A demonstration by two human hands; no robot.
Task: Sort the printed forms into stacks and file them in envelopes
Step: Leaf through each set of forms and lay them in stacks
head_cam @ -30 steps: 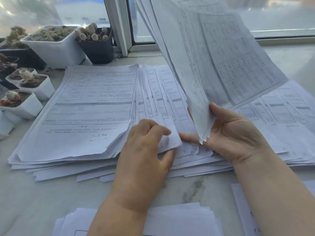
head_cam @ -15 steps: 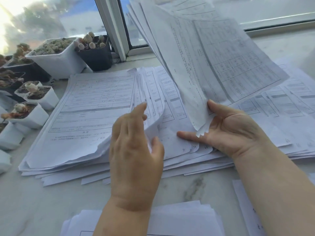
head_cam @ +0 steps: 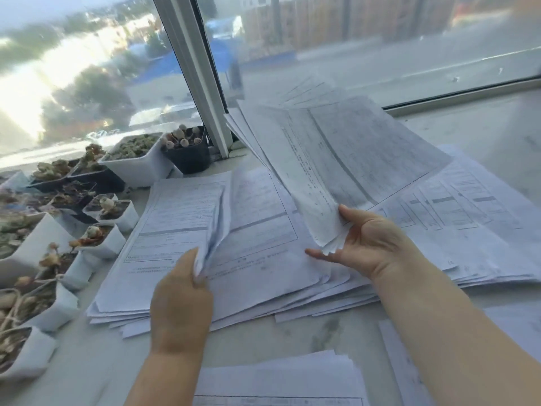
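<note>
From my head camera, the one view I have, the spread pile of printed forms (head_cam: 263, 230) lies straight ahead of both my hands on the pale marble sill (head_cam: 330, 335), its long axis running left to right in front of me and fanning out towards the right. My left hand (head_cam: 181, 300) is at the near edge of the pile, thumb and fingers pinched on the lower corner of a few turned-up sheets (head_cam: 218, 227) that stand on edge and curl over towards the left. My right hand (head_cam: 363, 244) is further in and higher, half closed, with the thumb on top and the fingers underneath the bottom corner of a lifted bundle of forms (head_cam: 336, 159) that tilts up and away towards the window frame (head_cam: 199, 77). The coming move, as I judge it, turns on the flat sheet exposed between my two hands: it is just beside my left hand, so that hand is the nearer one to peel it over. Counting: two hands, both holding paper; one spread pile ahead, one smaller stack (head_cam: 281, 379) close to my body, and part of another sheet (head_cam: 404, 361) at the near right. The sheets are too many and too blurred to count. I see no envelopes. A cluster of small plant pots (head_cam: 137, 168) sits along the left, just beside the pile.
</note>
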